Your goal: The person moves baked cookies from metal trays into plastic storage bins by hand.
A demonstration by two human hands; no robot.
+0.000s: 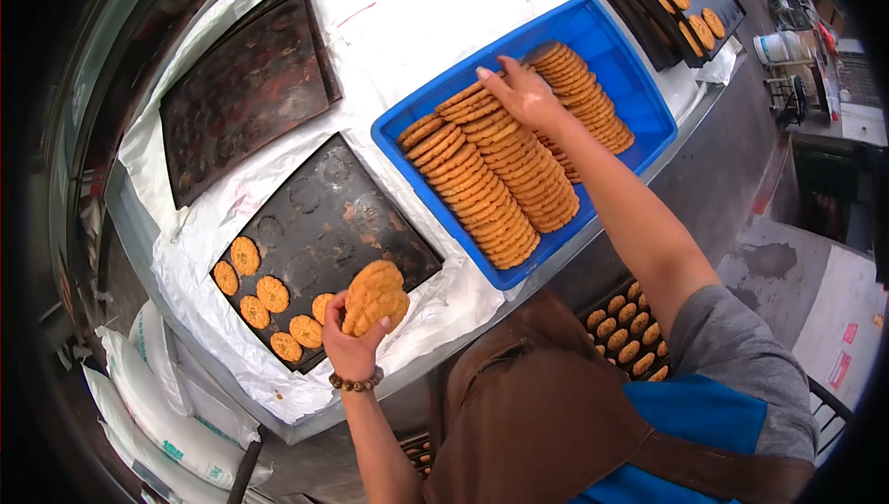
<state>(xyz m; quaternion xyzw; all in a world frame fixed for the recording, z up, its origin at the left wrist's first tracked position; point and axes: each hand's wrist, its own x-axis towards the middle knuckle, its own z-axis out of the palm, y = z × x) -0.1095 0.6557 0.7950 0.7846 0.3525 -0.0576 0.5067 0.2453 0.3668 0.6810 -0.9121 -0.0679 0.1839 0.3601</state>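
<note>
My left hand [352, 348], with a beaded bracelet at the wrist, grips a small bunch of round golden cookies [375, 296] above a dark baking tray [319, 198]. Several loose cookies [272, 294] lie on that tray's near left part; the remainder of its surface is bare and stained. Inside a blue plastic bin [394, 126], cookies stand on edge in long rows [505, 166]. My right hand [526, 98] reaches into the bin, thumb and fingers curled on cookies at the far end of a middle row. Its palm and forearm hide part of the rows.
Stacked dark trays [250, 87] lie at the upper left on white sheeting [389, 4]. More trays with cookies [685, 4] are piled at the upper right. Below the table edge, a tray of cookies [630, 330] shows beside my body. White sacks [171, 411] stand at the lower left.
</note>
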